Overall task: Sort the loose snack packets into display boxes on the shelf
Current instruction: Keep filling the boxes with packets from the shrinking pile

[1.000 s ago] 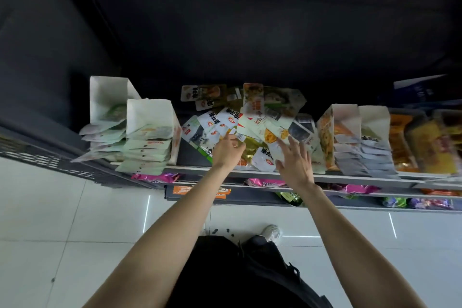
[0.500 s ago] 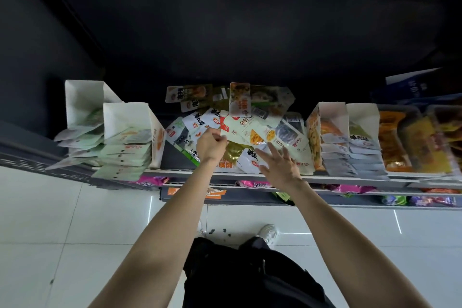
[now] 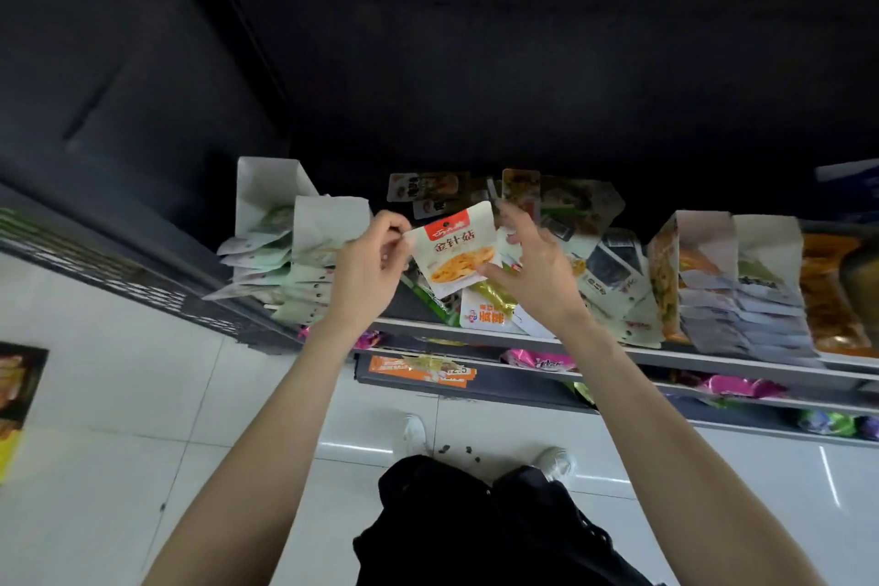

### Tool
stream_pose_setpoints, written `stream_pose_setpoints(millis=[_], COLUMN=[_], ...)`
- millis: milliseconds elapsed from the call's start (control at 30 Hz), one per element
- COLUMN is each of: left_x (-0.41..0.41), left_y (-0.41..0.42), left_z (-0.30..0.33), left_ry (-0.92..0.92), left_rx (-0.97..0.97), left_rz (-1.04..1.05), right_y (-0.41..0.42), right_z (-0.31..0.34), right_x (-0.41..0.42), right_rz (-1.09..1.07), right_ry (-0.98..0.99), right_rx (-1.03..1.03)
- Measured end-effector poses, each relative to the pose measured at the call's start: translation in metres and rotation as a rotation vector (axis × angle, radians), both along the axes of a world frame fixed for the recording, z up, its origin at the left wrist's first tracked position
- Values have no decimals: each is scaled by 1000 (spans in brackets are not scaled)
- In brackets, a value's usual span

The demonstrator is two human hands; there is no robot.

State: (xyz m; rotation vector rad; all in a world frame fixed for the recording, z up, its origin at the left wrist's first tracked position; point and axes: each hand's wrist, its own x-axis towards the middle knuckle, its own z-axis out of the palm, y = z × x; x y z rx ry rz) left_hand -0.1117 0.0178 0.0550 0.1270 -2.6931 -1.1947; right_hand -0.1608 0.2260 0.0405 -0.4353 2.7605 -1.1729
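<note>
A white snack packet (image 3: 455, 247) with a red label and a yellow food picture is lifted above the shelf. My left hand (image 3: 368, 266) pinches its left edge. My right hand (image 3: 530, 266) touches its right edge with thumb and fingers spread. Below and behind it lies a pile of loose packets (image 3: 585, 247) in mixed colours. White display boxes (image 3: 328, 224) at the left hold pale green packets. More display boxes (image 3: 704, 233) at the right hold grey and orange packets.
The shelf edge (image 3: 666, 355) runs across the front, with a lower shelf of pink and green packets (image 3: 537, 359) beneath. Orange bags (image 3: 827, 295) fill the far right. A dark panel rises behind the shelf. White floor tiles and my shoes lie below.
My left hand has lifted a white packet out of the pile, and my right hand has risen from the pile to meet its right edge. The view has shifted, so the shelf appears further right.
</note>
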Motion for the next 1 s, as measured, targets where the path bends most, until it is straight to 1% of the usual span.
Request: stream_pose_setpoints(millis=[67, 167, 233, 300, 367, 400, 533, 633, 767, 867, 933, 967, 1000], left_x=[2, 9, 14, 20, 23, 25, 30, 30, 25, 18, 16, 16, 18], left_y=[-11, -35, -54, -72, -90, -99, -128, -144, -163, -168, -162, -157, -149], left_z=[23, 47, 53, 53, 47, 42, 23, 9, -18, -31, -31, -29, -26], left_ry=[92, 269, 442, 594, 675, 682, 583, 476, 288, 150, 134, 142, 157], left_rx=[-14, -9, -90, -176, -249, -269, -292, -399, -576, -720, -744, -723, -690], left_rz=[-26, 6, 25, 6, -29, -39, -50, -46, 44, 103, 104, 97, 80], right_y=[-15, -38, -58, -80, -101, -111, -142, -156, -166, -168, -165, -162, -157], right_z=[19, 37, 40, 39, 33, 29, 1, -20, -38, -43, -45, -46, -45], right_x=[-1, 0, 2, 7, 11, 14, 19, 17, 15, 15, 15, 15, 14], right_rz=[3, 6, 31, 39, 43, 47, 13, -1, 63, 97, 152, 179, 215], right_ry=[50, 121, 154, 165, 120, 96, 26, 17, 217, 357, 454, 491, 504], right_rx=[-68, -192, -215, -280, -388, -426, -439, -332, -42, 101, 242, 293, 297])
